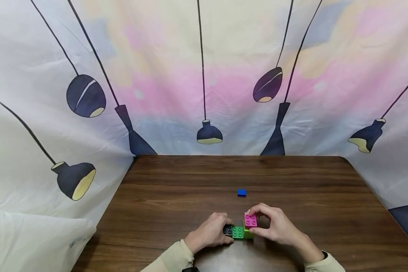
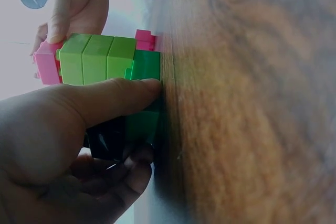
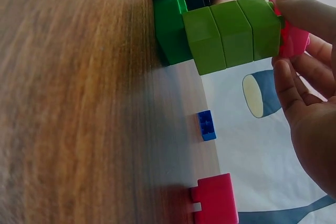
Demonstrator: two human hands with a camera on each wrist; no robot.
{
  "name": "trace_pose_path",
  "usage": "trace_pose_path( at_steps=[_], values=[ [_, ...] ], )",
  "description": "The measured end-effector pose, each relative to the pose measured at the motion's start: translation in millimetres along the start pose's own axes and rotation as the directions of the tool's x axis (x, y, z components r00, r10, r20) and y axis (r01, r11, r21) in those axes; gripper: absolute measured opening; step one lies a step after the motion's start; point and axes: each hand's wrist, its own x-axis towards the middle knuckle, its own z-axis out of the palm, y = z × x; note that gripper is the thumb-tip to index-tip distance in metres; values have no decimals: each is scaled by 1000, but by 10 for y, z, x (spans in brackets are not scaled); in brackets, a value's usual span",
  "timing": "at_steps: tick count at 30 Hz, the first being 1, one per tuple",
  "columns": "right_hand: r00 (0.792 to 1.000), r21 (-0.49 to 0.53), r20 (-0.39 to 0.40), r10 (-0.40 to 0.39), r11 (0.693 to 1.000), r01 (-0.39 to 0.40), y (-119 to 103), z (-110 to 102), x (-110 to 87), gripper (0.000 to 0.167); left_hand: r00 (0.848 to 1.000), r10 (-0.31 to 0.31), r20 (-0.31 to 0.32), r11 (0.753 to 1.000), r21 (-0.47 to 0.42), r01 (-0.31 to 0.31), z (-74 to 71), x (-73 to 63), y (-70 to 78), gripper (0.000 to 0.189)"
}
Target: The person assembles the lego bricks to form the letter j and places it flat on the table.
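The pink 2x2 building brick [image 1: 250, 220] sits at the top of three lime-green bricks [image 3: 233, 35]; studs show in the gap beneath it, so it does not look fully seated. It is likely light, stiff, smooth plastic, hard to break, best held by its opposite side walls. The right hand [image 1: 280, 226] pinches it there between thumb and fingers. The lime column rises from one end of a green base brick [image 1: 238, 232], with a black brick [image 1: 227, 229] on the other end. The left hand [image 1: 210, 231] grips that end, fingers curled round it; the narrow column would probably lean without such bracing. A blue brick [image 1: 241, 193] lies beyond on the tabletop [image 1: 176, 181]. A loose reddish-pink brick [image 3: 216, 199] shows in the wrist views. Neither loose brick seems in the way.
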Motion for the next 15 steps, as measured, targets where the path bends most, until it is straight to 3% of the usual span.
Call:
trace_pose_path(
  at_steps=[15],
  values=[
    [1000,-52,17,3,999,-2,-12,1,-8,38,1000,9,-15,1000,0,-9,9,9,-5,39]
  ],
)
